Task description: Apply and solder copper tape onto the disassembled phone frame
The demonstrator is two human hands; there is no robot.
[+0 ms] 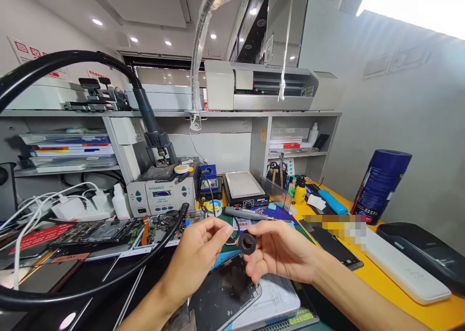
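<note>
While my right hand (279, 253) pinches the small black tape roll (247, 243) between thumb and fingertips, raised over the opened phone (223, 292) near me, my left hand (198, 253) curls loosely beside it, fingertips pinched at its edge, seemingly to pick the tape's end.

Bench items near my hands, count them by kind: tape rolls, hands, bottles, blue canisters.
Black tape roll, pinched by the right hand, the left hand at its edge: 1
Hands: 2
Bottles: 2, a white bottle and a yellow bottle
Blue canister: 1
Total: 6
</note>
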